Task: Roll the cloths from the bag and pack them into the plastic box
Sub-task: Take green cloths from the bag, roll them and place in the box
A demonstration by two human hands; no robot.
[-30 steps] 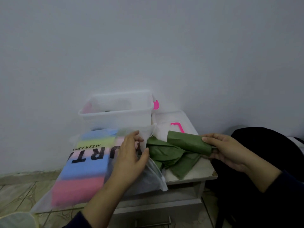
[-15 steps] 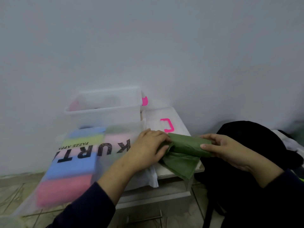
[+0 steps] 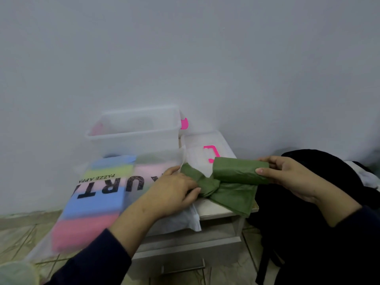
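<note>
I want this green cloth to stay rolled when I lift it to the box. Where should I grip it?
Probably round the rolled part of the green cloth, from above, fingers wrapping its middle. The right hand holds only one end, and the loose tail under the left hand could unwind.

A low white cabinet with a metal drawer handle stands against a plain pale wall. Just right of the cabinet lies a heap of black fabric. Beige tiled floor spreads to the cabinet's left.
</note>
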